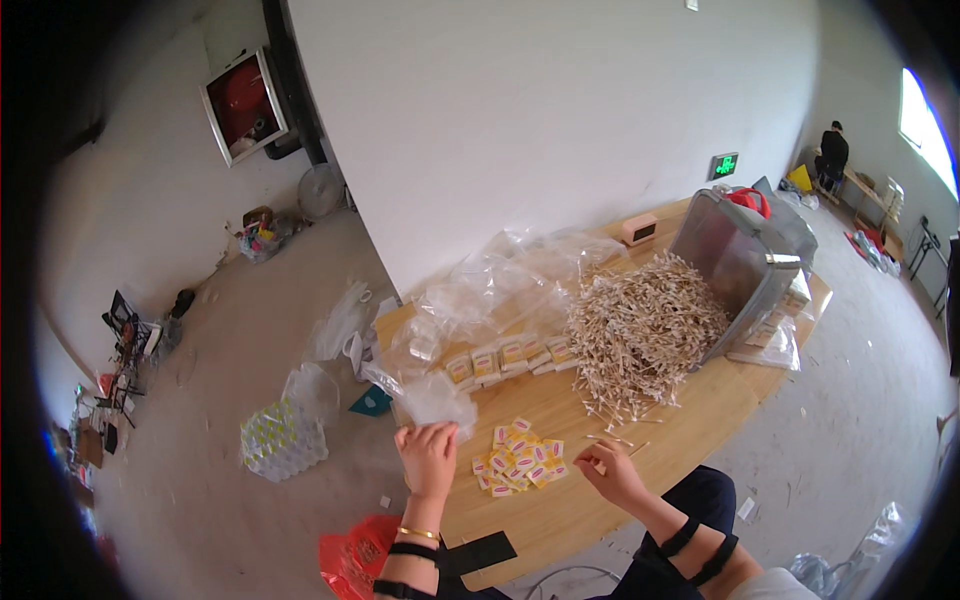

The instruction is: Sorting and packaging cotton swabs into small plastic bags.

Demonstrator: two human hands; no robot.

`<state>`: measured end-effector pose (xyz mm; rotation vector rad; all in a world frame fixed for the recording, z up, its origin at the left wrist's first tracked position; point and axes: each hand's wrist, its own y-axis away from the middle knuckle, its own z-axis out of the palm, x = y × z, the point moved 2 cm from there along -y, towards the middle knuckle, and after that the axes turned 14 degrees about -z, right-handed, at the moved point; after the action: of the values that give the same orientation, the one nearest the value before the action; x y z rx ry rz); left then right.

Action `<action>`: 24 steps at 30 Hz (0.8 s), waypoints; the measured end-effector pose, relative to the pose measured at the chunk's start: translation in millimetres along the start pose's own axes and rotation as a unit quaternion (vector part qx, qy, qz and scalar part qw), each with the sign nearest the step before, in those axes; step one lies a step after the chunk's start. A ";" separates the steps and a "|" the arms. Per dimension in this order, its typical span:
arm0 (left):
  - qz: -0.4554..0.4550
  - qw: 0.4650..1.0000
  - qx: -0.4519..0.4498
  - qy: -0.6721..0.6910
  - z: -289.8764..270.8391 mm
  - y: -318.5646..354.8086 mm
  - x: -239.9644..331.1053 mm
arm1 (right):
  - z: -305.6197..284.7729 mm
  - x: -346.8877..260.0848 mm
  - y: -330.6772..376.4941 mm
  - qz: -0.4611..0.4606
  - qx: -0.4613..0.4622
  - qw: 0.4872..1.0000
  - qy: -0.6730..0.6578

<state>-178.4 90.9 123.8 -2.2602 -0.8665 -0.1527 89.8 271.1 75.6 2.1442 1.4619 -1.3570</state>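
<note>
At the left end of the table (pixel 540 520), my left hand (pixel 428 458) has its fingers curled over the near edge of a clear plastic bag (pixel 440 398). My right hand (pixel 608 472) is closed in a pinch above the table; whatever its fingertips hold, if anything, is too small to make out. Just beyond that hand lie a few loose cotton swabs (pixel 632 443). Between my hands is a loose heap of small yellow and white printed cards (pixel 518 458). A big pile of cotton swabs (pixel 645 330) lies farther back, to the right.
A grey translucent bin (pixel 735 265) lies tipped behind the pile. Small filled packs (pixel 500 358) form a row beside crumpled clear plastic (pixel 490 285). A small pink clock (pixel 638 229) stands at the wall. A red bag (pixel 357 555) hangs by the near left edge.
</note>
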 end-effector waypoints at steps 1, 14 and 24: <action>0.027 1.000 0.003 0.011 -13.0 7.1 15.4 | 0.7 -10.3 -4.4 0.001 0.007 1.000 0.002; 0.139 0.988 0.058 0.030 -112.2 92.1 105.3 | -3.4 -99.5 3.0 0.066 -0.140 0.880 -0.448; 0.166 0.982 0.084 0.020 -147.4 119.9 120.6 | -22.3 -124.8 29.2 0.060 -0.164 0.908 -0.381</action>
<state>8.8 -3.2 206.1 -2.1967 -0.4521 0.0276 116.0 192.7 176.0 1.2407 1.1029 -1.5143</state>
